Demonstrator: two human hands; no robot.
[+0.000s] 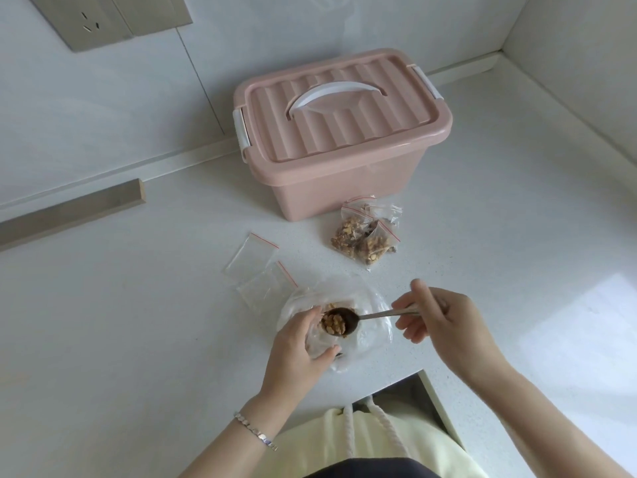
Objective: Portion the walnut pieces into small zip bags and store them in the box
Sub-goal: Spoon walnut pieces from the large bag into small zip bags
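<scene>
— Steel spoon [348, 320], is that what the right hand [441, 320] has?
— Yes. The fingers are pinched closed on its handle, wrist bent, forearm coming in from the lower right. The bowl is heaped with walnut pieces [333, 323] and sits at the mouth of a small zip bag [322, 341].
— And the left hand [300, 343]?
— Curled around that bag, thumb and fingers clamped on its sides and holding it upright over a larger clear bag [368, 326] lying on the counter. A beaded bracelet [255, 432] is on that wrist.
— Where is all this, relative to the box [341, 132]?
— In front of it, nearer the person. The box is pink, lid shut, white handle and clips, standing on a white speckled counter [138, 322] against a pale wall with a socket plate [103, 19] to its upper left.
— Any bags done?
— Filled bags [365, 236] with red zip strips lie just in front of the box's right corner, piled together. Two empty bags [256, 270] lie flat in front of it, left of the filled ones.
</scene>
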